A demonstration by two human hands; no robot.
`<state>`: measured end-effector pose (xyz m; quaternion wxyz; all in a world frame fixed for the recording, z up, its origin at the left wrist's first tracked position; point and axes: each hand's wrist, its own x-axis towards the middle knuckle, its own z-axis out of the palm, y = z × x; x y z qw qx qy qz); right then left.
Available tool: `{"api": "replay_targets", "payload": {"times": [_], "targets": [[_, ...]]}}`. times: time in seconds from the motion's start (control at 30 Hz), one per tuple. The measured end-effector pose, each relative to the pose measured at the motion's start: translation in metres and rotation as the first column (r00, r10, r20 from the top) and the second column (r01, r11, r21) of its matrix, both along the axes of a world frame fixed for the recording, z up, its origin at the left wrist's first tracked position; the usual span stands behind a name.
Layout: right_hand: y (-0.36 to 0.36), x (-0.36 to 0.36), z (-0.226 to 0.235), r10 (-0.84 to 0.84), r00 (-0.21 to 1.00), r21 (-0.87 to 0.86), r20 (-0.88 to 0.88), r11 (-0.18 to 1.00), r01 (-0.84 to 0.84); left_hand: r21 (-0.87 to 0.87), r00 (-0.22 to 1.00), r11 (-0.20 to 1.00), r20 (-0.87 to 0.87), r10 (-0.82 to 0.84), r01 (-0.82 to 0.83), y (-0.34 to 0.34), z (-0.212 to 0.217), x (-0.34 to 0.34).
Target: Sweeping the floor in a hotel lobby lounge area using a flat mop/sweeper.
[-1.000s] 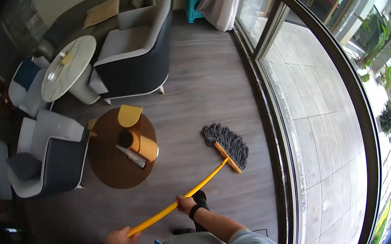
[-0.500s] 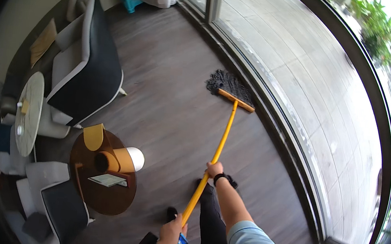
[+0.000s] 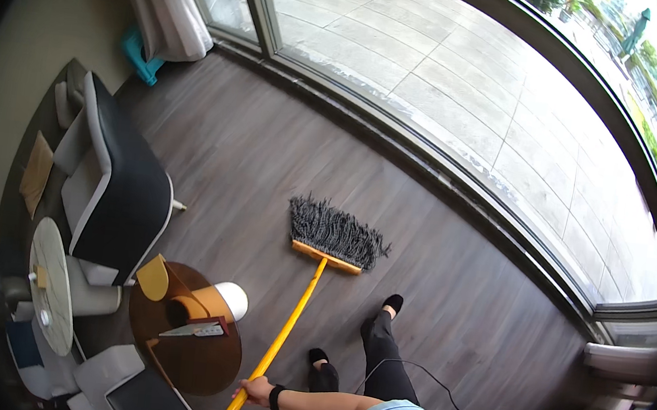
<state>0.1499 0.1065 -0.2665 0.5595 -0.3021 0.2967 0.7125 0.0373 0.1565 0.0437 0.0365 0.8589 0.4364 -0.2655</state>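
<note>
One hand, the right, is clenched on the yellow mop handle; its long axis runs toward one o'clock, to the mop head.

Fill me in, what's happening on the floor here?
A person is mopping the dark wood floor with a yellow-handled dust mop. The right hand grips the handle low down; the left hand is out of view. The mop head lies flat between the round brown side table and the glass wall.

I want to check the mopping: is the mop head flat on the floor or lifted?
On the floor. The dark mop head lies spread on the wood floor, with the yellow handle slanting down to it from the hand.
</note>
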Motion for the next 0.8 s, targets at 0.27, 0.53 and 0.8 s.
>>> {"api": "replay_targets", "payload": {"times": [0.27, 0.53, 0.8], "targets": [[-0.008, 0.092, 0.023, -0.137, 0.990, 0.027, -0.012, 0.990, 0.137, 0.279, 0.955, 0.923, 0.058, -0.291, 0.264, -0.006, 0.012, 0.088], [-0.097, 0.293, 0.026, -0.661, 0.744, 0.125, 0.095, 0.750, 0.650, 0.384, 0.631, 0.604, 0.069, -0.773, 0.698, -0.069, 0.013, 0.305], [-0.274, 0.424, 0.060, -0.903, 0.426, 0.151, 0.065, 0.431, 0.890, 0.418, 0.070, 0.116, 0.124, -0.990, 0.901, -0.194, 0.041, 0.512]]}}
